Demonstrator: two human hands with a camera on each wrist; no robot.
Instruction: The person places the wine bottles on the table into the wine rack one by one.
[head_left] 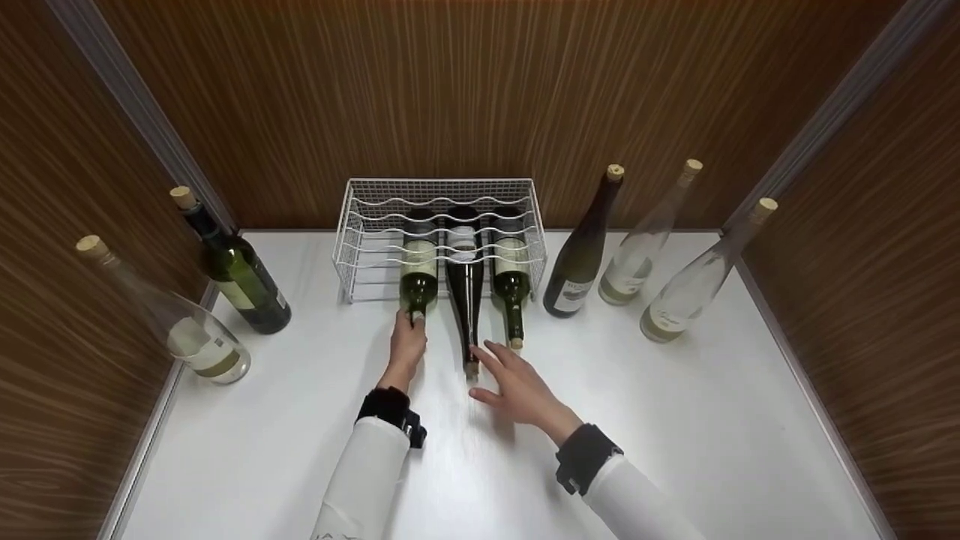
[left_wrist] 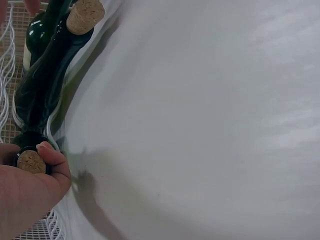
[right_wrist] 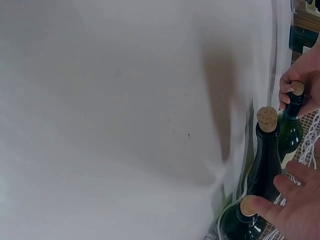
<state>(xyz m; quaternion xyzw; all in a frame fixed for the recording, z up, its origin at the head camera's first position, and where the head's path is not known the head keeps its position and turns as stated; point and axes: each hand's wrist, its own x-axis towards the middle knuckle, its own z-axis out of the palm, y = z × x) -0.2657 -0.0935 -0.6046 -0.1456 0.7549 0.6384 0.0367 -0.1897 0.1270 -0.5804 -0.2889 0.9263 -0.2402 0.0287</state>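
A white wire wine rack (head_left: pixel 441 180) holds three corked bottles lying with their necks toward me. My left hand (head_left: pixel 407 349) grips the neck of the left green bottle (head_left: pixel 418 283); in the left wrist view its cork (left_wrist: pixel 31 161) shows between thumb and fingers. The dark middle bottle (head_left: pixel 466 292) reaches farthest out of the rack. Beside its neck is my right hand (head_left: pixel 521 386), fingers spread and thumb apart, holding nothing. Close to those fingers lies the neck of the right green bottle (head_left: pixel 512 289), whose cork (right_wrist: pixel 248 205) the right thumb overlaps in the right wrist view.
On the white table (head_left: pixel 720 450) at left stand a clear bottle (head_left: pixel 206 349) and a green bottle (head_left: pixel 251 289). Right of the rack stand a dark bottle (head_left: pixel 577 259) and two clear bottles, one nearer (head_left: pixel 686 292), one behind (head_left: pixel 634 262). Wood-grain panels (head_left: pixel 450 90) enclose the table.
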